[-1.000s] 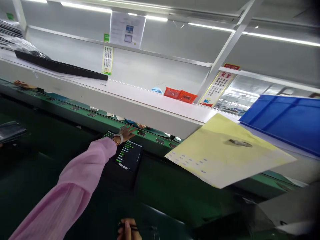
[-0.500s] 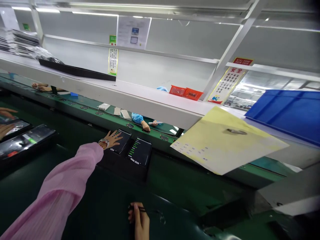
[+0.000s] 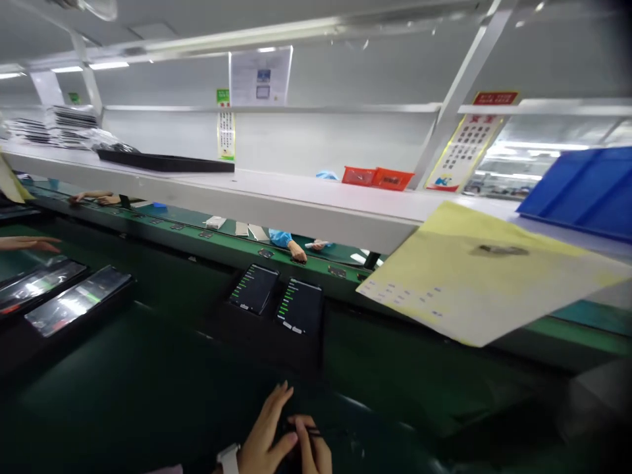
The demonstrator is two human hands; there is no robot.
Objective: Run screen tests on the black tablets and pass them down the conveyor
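Observation:
My left hand point(image 3: 264, 434), with a white watch point(image 3: 228, 459) on the wrist, is low in the middle of the view. Its fingers are stretched and its thumb stands apart, close beside the other hand. Fingers bent together, my right hand point(image 3: 315, 451) grips a thin black cord-like thing point(image 3: 313, 431); its exact kind is not clear. Farther forward, two dark tablets lie side by side, a left tablet point(image 3: 255, 288) and a right tablet point(image 3: 300, 306). Both screens are lit with lines of green and white text.
At left, two film-covered devices point(image 3: 81, 299) lie near a co-worker's hand point(image 3: 29, 243). Beyond the bench runs a green line with circuit boards point(image 3: 265, 253) and another person's hand point(image 3: 297, 251). A yellowish sheet point(image 3: 474, 283) hangs at right below the white shelf point(image 3: 276, 194).
My left hand has left the left tablet and come back down beside my right hand. My right hand keeps its grip on the black cord-like thing. The view has tilted and shifted.

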